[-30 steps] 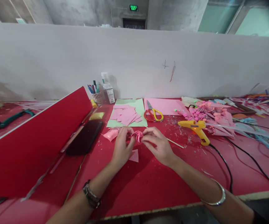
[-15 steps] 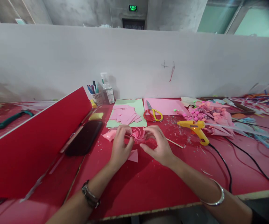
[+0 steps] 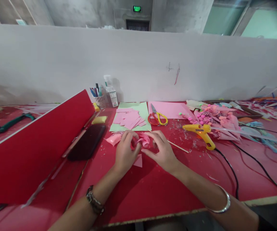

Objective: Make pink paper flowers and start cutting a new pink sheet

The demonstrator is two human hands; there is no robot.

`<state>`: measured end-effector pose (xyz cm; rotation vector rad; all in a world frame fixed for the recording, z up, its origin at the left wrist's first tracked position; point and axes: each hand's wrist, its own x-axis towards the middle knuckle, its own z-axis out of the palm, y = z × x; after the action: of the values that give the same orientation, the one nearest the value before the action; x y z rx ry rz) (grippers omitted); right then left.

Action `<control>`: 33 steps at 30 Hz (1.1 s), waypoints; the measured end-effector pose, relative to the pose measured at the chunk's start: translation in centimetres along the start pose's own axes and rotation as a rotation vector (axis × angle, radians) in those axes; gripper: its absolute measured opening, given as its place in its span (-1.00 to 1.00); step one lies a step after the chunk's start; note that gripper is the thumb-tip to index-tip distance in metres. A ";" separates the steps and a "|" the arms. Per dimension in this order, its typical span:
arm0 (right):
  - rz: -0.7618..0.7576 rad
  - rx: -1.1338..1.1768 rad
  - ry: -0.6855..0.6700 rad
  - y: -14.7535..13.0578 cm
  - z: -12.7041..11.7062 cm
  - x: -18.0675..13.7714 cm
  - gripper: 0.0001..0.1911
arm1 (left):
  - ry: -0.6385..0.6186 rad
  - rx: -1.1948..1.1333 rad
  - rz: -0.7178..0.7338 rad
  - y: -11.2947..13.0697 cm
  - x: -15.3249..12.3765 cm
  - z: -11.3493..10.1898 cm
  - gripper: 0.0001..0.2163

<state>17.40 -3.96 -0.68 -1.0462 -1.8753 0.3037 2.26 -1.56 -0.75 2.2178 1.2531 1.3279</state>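
Between my two hands is a pink paper flower (image 3: 143,140) with curled, layered petals. My left hand (image 3: 126,150) pinches its left side between thumb and fingers. My right hand (image 3: 162,150) curves around the right side, fingers bent near the petals and thumb apart below them; whether it presses on the paper I cannot make out. A small pink paper piece (image 3: 138,161) lies on the table below, partly behind my left hand. To the left of the flower rests a clear-wrapped pink packet (image 3: 113,139). A thin wooden stick (image 3: 179,147) lies right of my right hand.
Pink paper pieces (image 3: 130,118) lie on a green sheet (image 3: 142,107), beside scissors (image 3: 158,117). A yellow glue gun (image 3: 201,131) with its cord is at the right, near pink craft pieces (image 3: 215,117). A phone (image 3: 87,142) lies left, against a red board (image 3: 47,144).
My right hand has shifted slightly left, its thumb closer to the left hand. The flower has turned a little, so its petals show from a different side.
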 end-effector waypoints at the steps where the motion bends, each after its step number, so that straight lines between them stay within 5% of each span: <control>1: 0.002 0.008 -0.001 0.0 0.0 0.0 -0.56 | -0.007 0.000 0.003 0.0 0.0 0.0 -0.85; 12: -0.045 0.029 0.045 0.5 -0.2 0.1 -0.74 | -0.098 -0.094 0.066 -0.5 -0.1 0.6 -0.76; 23: 0.094 0.165 0.075 0.2 -0.9 0.6 -0.90 | -0.193 -0.118 0.143 -0.2 0.3 -0.2 -0.83; 28: 0.095 0.236 0.056 0.5 -0.9 0.5 -0.91 | -0.156 -0.012 0.141 -0.1 0.4 -0.6 -0.53; 33: 0.017 0.234 -0.015 0.4 -1.0 0.4 -0.91 | -0.351 -0.067 0.097 -0.2 0.3 -0.7 -0.38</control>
<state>18.38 -3.64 -0.09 -0.9029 -1.7945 0.5285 1.66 -1.36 -0.33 2.3580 0.9703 0.9385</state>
